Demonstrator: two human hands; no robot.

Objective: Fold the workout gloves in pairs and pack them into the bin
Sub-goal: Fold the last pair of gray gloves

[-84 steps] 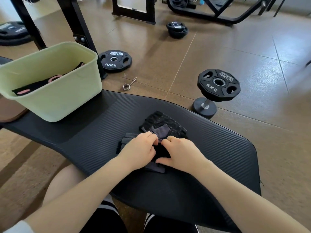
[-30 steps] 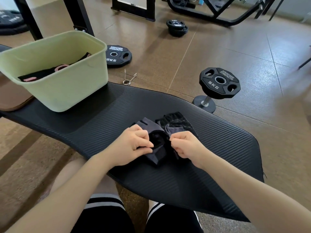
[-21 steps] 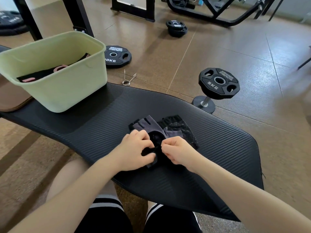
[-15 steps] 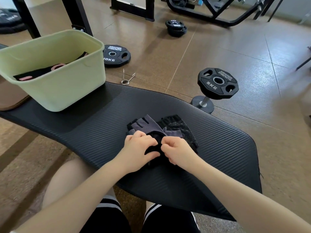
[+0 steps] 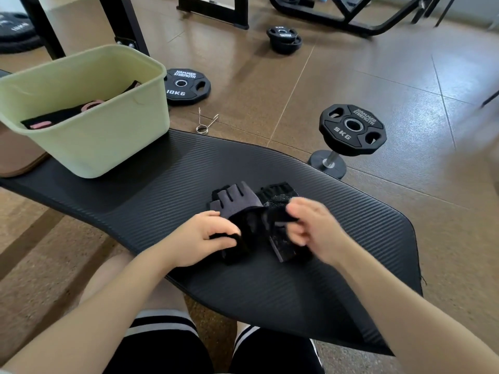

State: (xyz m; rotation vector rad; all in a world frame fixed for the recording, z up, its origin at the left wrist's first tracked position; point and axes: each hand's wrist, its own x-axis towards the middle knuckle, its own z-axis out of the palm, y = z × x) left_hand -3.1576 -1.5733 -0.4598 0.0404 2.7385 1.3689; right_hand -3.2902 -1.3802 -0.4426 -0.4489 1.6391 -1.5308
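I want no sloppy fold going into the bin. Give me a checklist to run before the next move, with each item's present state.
1. Left hand has a grip on the grey-palmed glove: ok.
2. Right hand has a grip on the mesh glove: cannot tell, blurred.
3. Both gloves lie side by side on the black mat: ok.
4. Pair folded together: not ok.
5. Green bin stands on the mat, top open: ok.
6. Bin has room beside the gloves already inside: ok.

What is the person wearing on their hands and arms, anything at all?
Nothing. The left hand and right hand are bare, with no rings, watch or gloves, and both forearms are uncovered. Only a sliver of pale sleeve shows at the bottom left corner.
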